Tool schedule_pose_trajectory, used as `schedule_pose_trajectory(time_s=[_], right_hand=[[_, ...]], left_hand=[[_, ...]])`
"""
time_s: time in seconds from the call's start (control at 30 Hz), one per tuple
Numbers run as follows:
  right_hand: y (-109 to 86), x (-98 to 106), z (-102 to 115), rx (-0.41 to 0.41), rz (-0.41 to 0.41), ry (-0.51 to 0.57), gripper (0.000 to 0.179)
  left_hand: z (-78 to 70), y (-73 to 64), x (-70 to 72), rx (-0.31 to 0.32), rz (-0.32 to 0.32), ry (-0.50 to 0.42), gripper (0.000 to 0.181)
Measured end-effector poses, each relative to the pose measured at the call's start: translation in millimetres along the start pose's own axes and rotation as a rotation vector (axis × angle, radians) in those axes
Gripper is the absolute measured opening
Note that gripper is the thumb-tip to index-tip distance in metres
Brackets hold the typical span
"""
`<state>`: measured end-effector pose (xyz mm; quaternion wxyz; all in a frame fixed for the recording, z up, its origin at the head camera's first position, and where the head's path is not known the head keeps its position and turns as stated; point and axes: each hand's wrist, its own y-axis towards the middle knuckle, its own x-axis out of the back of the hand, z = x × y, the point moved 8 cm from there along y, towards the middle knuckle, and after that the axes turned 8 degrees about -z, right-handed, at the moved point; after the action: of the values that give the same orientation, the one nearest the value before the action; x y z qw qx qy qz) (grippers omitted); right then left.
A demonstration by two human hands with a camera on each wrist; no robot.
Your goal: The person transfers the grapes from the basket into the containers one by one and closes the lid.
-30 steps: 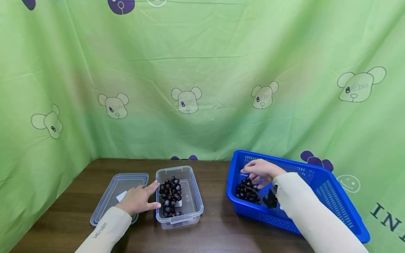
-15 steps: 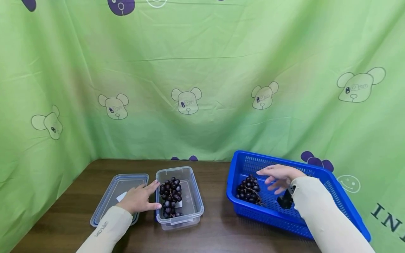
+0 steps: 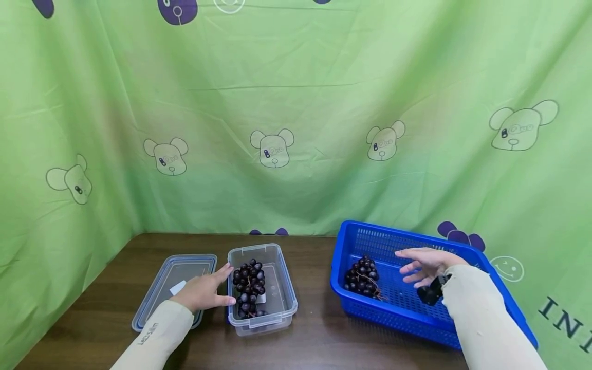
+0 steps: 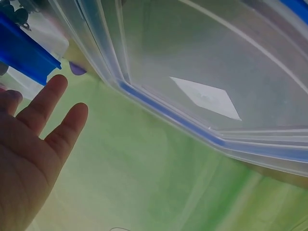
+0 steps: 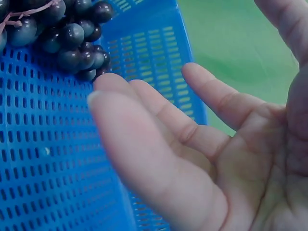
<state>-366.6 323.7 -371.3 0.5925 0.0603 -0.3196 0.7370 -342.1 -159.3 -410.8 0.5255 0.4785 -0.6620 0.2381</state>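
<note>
- From where I stand, the right hand (image 3: 427, 264) looks to be clearing the bunch of grapes (image 3: 362, 277) in the blue basket (image 3: 398, 294); to do that well, I'd keep it level and lift it over the rim without dragging the black wrist device (image 3: 430, 292) along the mesh.
- Its fingers are loosely spread, the thumb standing apart, and it has hold of nothing; the head view shows a gap between fingertips and grapes.
- That bunch lies at the basket's left end, stem toward the near side; any nudge there should go to the stem, I'd say, since pressed berries could come loose.
- The left hand (image 3: 203, 292) is spread too, gripping nothing, reaching over part of the lid (image 3: 190, 264) with fingertips at the left edge of the clear container (image 3: 277, 285). Whether they truly touch, I can't tell; a light touch would be enough, as a push could slide it across the worktop (image 3: 314, 318).
- The other bunch (image 3: 252, 281) lies along the container's left side.
- A second ago the right hand was over the basket's grapes, partly hiding them; now it is farther right and they show whole.
- Left hand, container and lid look unmoved.
</note>
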Motion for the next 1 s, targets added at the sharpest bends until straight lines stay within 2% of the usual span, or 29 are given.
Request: schedule_pose_trajectory(time_s=[0.23, 0.5, 0.8, 0.9, 1.0], right_hand=[[4.9, -6, -20, -0.030, 0.016, 0.139, 0.084], [11.1, -14, -31, -0.091, -0.002, 0.138, 0.091], [17.5, -29, -28, -0.141, -0.048, 0.093, 0.095], [20.6, -35, -26, -0.141, -0.035, 0.073, 0.096], [24.2, -40, -19, -0.106, -0.018, 0.020, 0.089]], left_hand=[[1.9, -0.2, -4.7, 0.032, 0.019, -0.029, 0.086], [1.6, 0.8, -2.5, 0.047, 0.023, -0.035, 0.086], [5.1, 3.1, -6.8, 0.078, 0.027, -0.034, 0.085], [5.8, 3.1, -6.6, 0.080, 0.024, -0.038, 0.085], [6.9, 2.9, -6.6, 0.082, 0.023, -0.041, 0.085]])
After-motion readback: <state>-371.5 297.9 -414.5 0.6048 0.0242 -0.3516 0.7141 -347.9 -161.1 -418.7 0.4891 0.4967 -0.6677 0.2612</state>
